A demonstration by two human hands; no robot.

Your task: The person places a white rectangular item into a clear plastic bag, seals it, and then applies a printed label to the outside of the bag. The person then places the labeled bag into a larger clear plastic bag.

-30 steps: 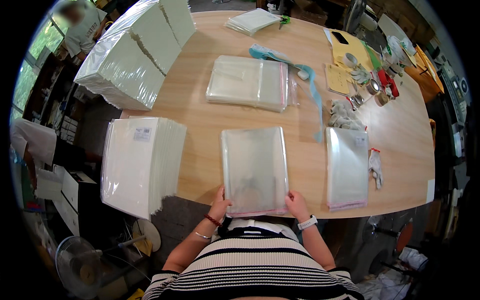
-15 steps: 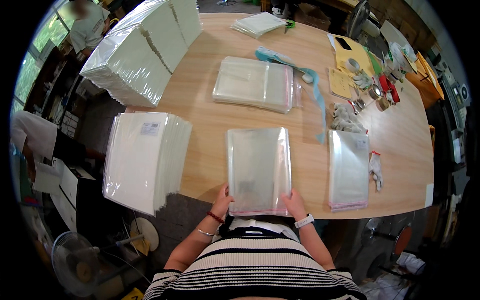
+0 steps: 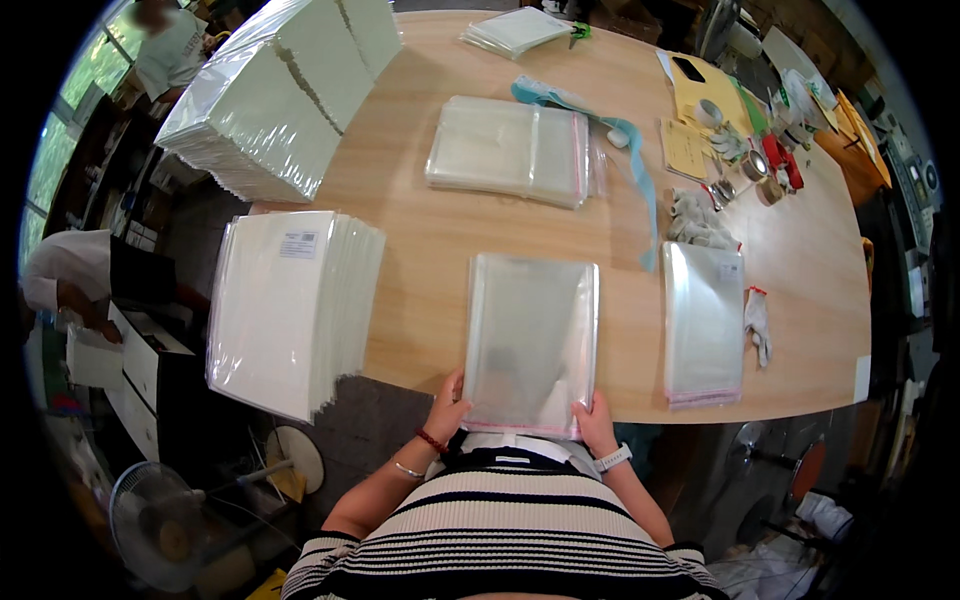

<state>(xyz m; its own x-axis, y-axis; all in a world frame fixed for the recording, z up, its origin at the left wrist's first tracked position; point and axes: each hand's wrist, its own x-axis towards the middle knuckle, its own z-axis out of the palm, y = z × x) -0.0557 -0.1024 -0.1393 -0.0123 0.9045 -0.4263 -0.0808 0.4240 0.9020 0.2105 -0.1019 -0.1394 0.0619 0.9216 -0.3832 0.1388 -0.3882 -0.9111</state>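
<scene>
We can read no words here. Between nine and ten o'clock we see a printed white label (image 3: 298, 245) on the white stack (image 3: 265, 320); at three, a smaller pale label (image 3: 729, 271) on the pile of clear bags (image 3: 703, 335). At ten, dark lettering (image 3: 192, 45) marks a person's shirt (image 3: 165, 65), too blurred for us.

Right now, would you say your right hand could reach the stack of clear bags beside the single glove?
Probably yes: the right hand holds the clear bundle and would need freeing first, but only tabletop shows between it and that stack of bags.
</scene>
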